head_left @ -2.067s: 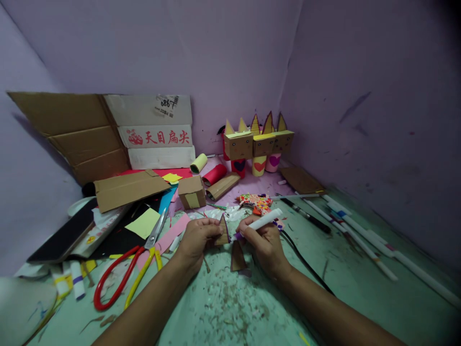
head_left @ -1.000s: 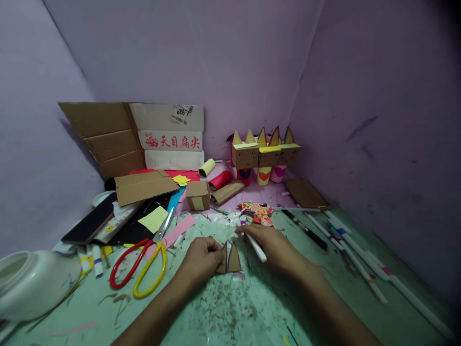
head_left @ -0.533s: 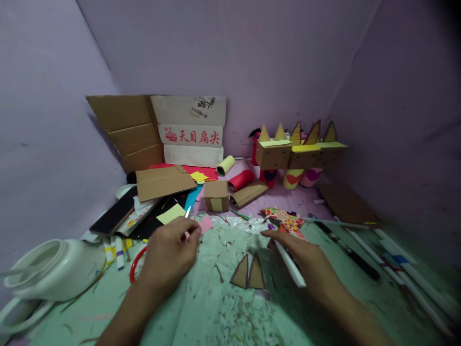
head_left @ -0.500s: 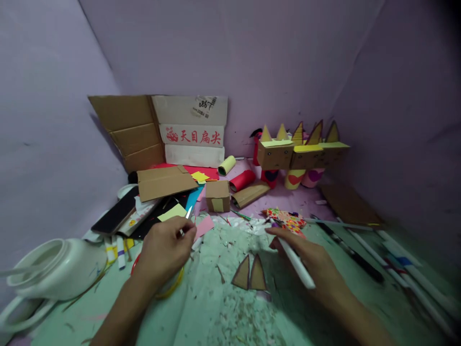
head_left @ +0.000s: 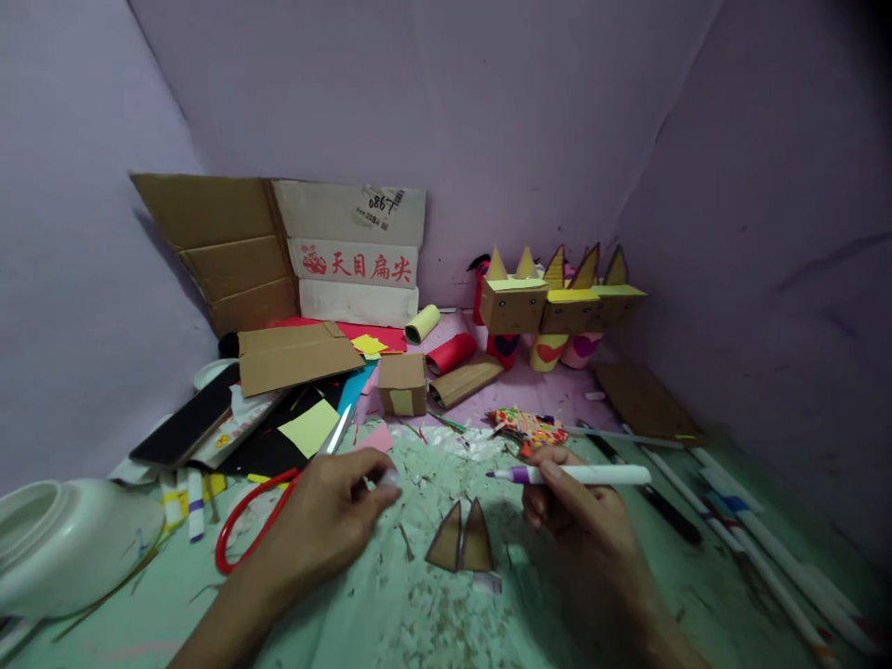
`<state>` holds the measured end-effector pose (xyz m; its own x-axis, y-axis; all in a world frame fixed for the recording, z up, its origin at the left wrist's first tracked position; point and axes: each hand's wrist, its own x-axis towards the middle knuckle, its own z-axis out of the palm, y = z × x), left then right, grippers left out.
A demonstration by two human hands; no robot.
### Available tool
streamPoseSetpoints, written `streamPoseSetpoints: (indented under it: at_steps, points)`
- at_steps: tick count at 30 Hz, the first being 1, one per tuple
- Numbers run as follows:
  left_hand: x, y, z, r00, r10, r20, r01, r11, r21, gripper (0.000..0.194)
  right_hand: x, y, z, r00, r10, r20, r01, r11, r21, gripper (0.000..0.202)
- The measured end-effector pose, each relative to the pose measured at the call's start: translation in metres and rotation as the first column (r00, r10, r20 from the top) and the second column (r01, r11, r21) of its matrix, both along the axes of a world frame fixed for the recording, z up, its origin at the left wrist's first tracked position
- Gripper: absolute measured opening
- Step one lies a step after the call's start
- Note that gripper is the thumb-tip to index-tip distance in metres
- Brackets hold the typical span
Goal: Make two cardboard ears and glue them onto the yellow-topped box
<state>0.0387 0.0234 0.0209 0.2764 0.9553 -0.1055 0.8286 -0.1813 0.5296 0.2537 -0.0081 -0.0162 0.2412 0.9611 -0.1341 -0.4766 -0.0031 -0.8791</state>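
My right hand [head_left: 582,506] grips a white marker [head_left: 592,475] with a bare purple tip, held nearly level and pointing left. Its fingers are closed around the barrel. My left hand [head_left: 338,506] is closed in a pinch on a small whitish piece [head_left: 388,478], too blurred to name. Between the hands, two brown cardboard triangles [head_left: 461,539] with dark purple edges lie side by side on the green surface. Below them is a small pale scrap [head_left: 487,583]. Red-handled scissors [head_left: 237,528] lie partly hidden behind my left hand and forearm, blades pointing away.
Cardboard-headed figures [head_left: 516,307] with triangular ears stand at the back right. A small cardboard box [head_left: 402,386] sits ahead, beside paper rolls [head_left: 452,354]. To the left are a white pot [head_left: 90,548] and a dark phone-like slab [head_left: 185,418]; white rods [head_left: 745,548] lie right.
My right hand has turned the marker from slanting to nearly level, so its purple tip shows. My left hand has shifted, uncovering the scissors and the whitish piece. The view has shifted slightly.
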Motion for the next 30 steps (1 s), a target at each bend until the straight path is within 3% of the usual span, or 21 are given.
streamPoseSetpoints:
  at_steps: [3, 6, 17, 23, 26, 30]
  points:
    - [0.013, -0.011, -0.002, 0.976, -0.169, 0.137, 0.177, 0.983, -0.047, 0.016, -0.009, -0.008, 0.001, 0.995, 0.018, 0.101, -0.022, 0.999, 0.037, 0.027]
    - [0.023, -0.018, -0.006, 0.957, -0.217, 0.194, 0.229, 0.972, -0.043, 0.015, -0.015, -0.016, 0.001, 0.978, 0.038, 0.206, -0.049, 0.998, 0.050, 0.030]
    - [0.030, -0.023, -0.009, 0.891, -0.219, 0.398, 0.262, 0.963, -0.058, 0.015, -0.020, -0.019, -0.007, 0.938, 0.209, 0.278, -0.243, 0.966, 0.094, 0.027]
    - [0.032, -0.023, -0.010, 0.838, -0.152, 0.524, 0.202, 0.979, -0.038, 0.016, -0.022, -0.017, -0.014, 0.953, 0.288, 0.099, -0.295, 0.953, 0.068, 0.025]
    - [0.032, -0.026, -0.017, 0.819, -0.212, 0.533, 0.181, 0.977, 0.109, 0.016, -0.025, -0.018, -0.020, 0.949, 0.315, 0.004, -0.314, 0.947, 0.070, 0.027]
    - [0.034, -0.033, -0.031, 0.798, -0.312, 0.515, 0.131, 0.925, 0.356, 0.015, -0.029, -0.019, -0.027, 0.946, 0.316, -0.066, -0.311, 0.948, 0.071, 0.027]
